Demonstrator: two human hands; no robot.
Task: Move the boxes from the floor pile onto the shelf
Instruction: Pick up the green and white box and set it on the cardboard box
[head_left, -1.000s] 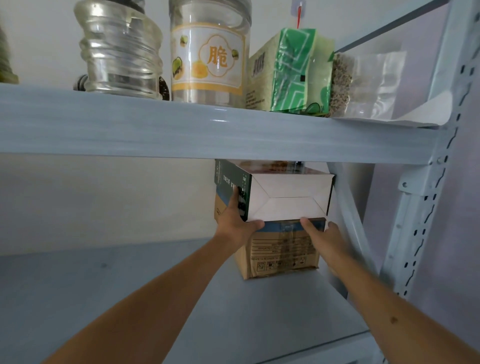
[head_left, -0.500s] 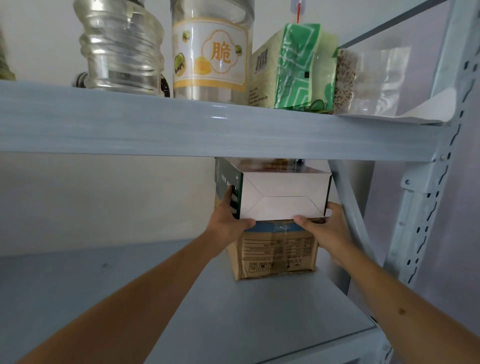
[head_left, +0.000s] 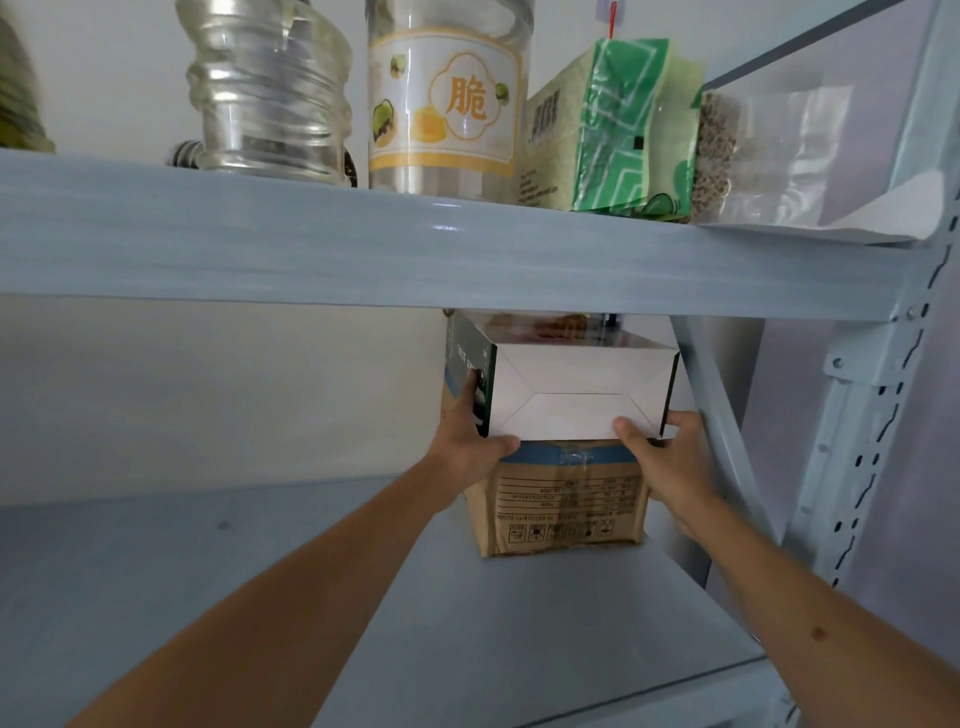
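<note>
A dark green box with a white folded end (head_left: 576, 389) sits on top of a brown cardboard box (head_left: 561, 504) at the back right of the grey shelf board (head_left: 467, 623). My left hand (head_left: 470, 436) grips the green box's left side, thumb under its front edge. On the other side my right hand (head_left: 670, 462) holds the lower right corner, thumb on the white face. The top of the green box lies just under the upper shelf beam (head_left: 415, 254). The floor pile is out of view.
The upper shelf carries a clear ribbed jar (head_left: 265, 88), a labelled plastic jar (head_left: 447, 98), a green-and-cream packet (head_left: 618, 124) and a clear bag of grain (head_left: 769, 150). A perforated upright (head_left: 872, 441) and a diagonal brace (head_left: 722, 426) stand right of the boxes. A white wall is behind.
Both hands have pushed the green box slightly further back and up on the brown box. My right hand has shifted from under the front edge to the lower right corner.
</note>
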